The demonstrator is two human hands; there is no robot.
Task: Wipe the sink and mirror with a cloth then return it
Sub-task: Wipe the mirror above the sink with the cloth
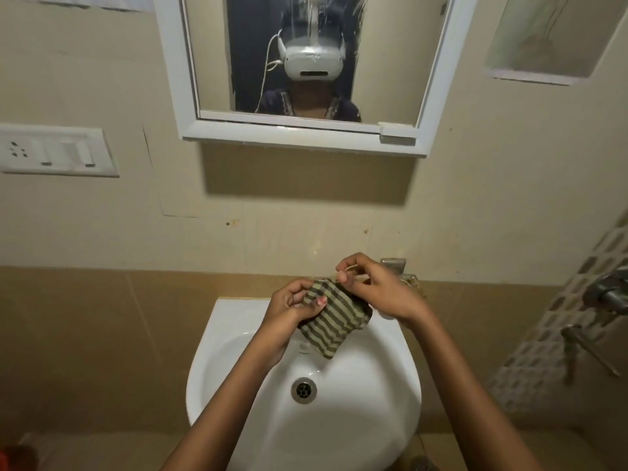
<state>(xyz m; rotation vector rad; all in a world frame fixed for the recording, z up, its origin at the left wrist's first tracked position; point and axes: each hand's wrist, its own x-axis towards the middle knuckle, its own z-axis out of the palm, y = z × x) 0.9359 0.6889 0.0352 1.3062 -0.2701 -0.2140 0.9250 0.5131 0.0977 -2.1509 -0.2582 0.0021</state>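
Observation:
A striped green-and-dark cloth [331, 321] hangs folded above the back of the white sink [238, 362]. My left hand [292, 305] grips its left edge, thumb on the fabric. My right hand [377, 290] pinches the cloth's top edge or a loose thread there, just in front of the tap [396, 266]. The drain [303, 389] lies below the cloth. The white-framed mirror [210, 56] hangs on the wall above, with streaks near its top, and reflects a person wearing a headset.
A white switch plate [54, 150] is on the wall at left. A wall niche [543, 39] sits at upper right. Metal shower taps [608, 294] and a tiled strip [557, 334] stand at the right. Something red [13, 458] shows at bottom left.

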